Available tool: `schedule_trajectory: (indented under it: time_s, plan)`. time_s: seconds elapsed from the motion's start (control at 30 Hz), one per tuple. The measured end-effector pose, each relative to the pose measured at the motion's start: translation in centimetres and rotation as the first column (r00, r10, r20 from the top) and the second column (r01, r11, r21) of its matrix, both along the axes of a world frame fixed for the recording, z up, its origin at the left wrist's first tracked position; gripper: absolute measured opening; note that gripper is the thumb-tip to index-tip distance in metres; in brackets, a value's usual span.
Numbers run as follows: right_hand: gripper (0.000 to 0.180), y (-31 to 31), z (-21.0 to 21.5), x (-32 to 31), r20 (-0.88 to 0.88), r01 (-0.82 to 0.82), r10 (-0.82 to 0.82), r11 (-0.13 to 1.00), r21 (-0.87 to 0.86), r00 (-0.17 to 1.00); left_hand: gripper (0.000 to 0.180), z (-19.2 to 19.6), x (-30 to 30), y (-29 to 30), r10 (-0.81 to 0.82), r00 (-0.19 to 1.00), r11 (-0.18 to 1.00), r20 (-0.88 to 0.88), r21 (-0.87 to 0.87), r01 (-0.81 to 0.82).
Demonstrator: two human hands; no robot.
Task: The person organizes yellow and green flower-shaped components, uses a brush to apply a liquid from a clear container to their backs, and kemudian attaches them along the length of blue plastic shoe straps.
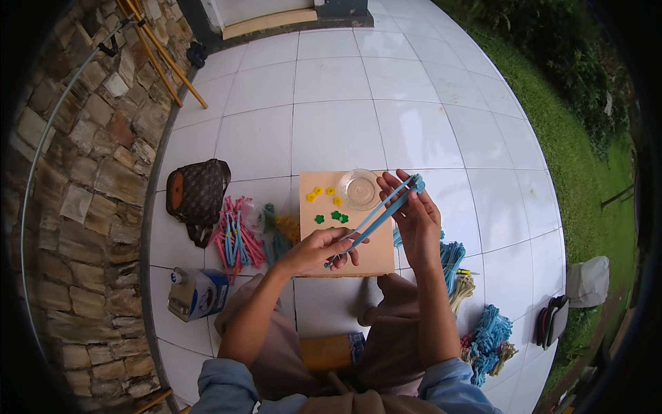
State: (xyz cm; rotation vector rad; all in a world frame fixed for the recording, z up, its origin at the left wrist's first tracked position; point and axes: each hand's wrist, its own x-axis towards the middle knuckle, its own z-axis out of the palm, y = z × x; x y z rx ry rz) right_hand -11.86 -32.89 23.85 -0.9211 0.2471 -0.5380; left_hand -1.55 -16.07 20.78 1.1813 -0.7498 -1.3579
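A light-blue strip (376,226), looped into two long strands, stretches slantwise between my hands above a tan board. Its upper end carries a small blue flower-like piece (416,183), pinched by the fingers of my right hand (418,224). Lower and to the left, my left hand (321,251) is closed around the strands' other end. Several small yellow flower shapes (331,191) and green flower shapes (319,219) lie on the board (345,268). A round clear dish (360,190) rests at its far right corner, partly behind my right fingers.
Left of the board are pink and blue strip bundles (240,234), a brown bag (198,193) and a metal can (196,293). Blue bundles (491,338) lie to the right, near a dark pouch (552,321). A stone wall (89,207) borders the tiled floor.
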Motion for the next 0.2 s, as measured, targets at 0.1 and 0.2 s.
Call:
schedule_trajectory:
  time_s: [0.1,0.2]
  plan:
    - [0.038,0.2,0.0,0.3,-0.032,0.076,-0.075,0.997,0.01,0.997,0.037,-1.0,0.5,0.7,0.137,0.99,0.991,-0.019,-0.004,-0.137]
    - [0.04,0.4,-1.0,0.4,-0.153,0.111,-0.117,0.993,-0.044,0.981,0.037,-1.3,-0.3,0.5,0.401,0.879,0.905,-0.258,-0.038,-0.424]
